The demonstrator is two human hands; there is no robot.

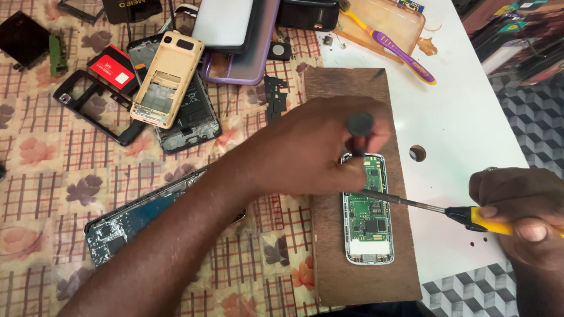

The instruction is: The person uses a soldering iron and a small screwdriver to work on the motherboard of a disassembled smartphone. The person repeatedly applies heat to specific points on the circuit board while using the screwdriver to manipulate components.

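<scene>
An opened small phone with a bare green circuit board lies on a brown wooden board. My left hand reaches across from the left and grips a dark round-topped tool standing over the phone's upper end. My right hand at the right edge holds a yellow-handled screwdriver. Its thin metal shaft slants left, and its tip rests on the circuit board near my left fingers.
Phone parts litter the checked floral cloth at left: a beige phone frame, a black frame, a red card, a cracked blue phone. A purple and yellow toothbrush lies on an amber tray. A white table lies at right.
</scene>
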